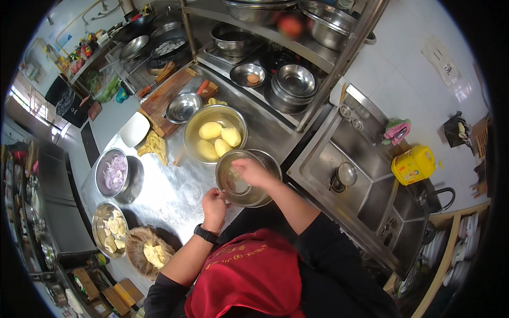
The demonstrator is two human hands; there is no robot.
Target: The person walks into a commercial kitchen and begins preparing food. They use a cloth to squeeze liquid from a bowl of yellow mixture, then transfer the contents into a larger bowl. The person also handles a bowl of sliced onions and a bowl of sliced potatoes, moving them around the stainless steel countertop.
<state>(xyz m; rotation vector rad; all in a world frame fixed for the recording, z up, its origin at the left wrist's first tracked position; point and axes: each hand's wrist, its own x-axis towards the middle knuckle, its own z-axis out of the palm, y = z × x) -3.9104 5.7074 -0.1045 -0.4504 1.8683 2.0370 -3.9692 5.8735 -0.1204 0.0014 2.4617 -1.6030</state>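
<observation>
A steel bowl point(223, 175) is before me at the front edge of the steel table, overlapping another steel bowl point(274, 166). My left hand point(214, 210) grips its near left rim with thumb and fingers. Inside this bowl, my right hand point(251, 172) reaches over with its fingers curled; whether it holds anything is hidden. The bowl's contents are hard to make out. Just beyond stands a larger steel basin point(195, 119) with several peeled potatoes point(210, 130) in it.
To the left are bowls of sliced onion point(115, 173) and pale yellow pieces point(115, 228), beside a round chopping block point(137, 254). A cutting board point(171, 99), small steel bowl point(183, 107) and yellow cloth point(154, 147) lie farther back. At right are a sink point(358, 190) and yellow jug point(413, 165).
</observation>
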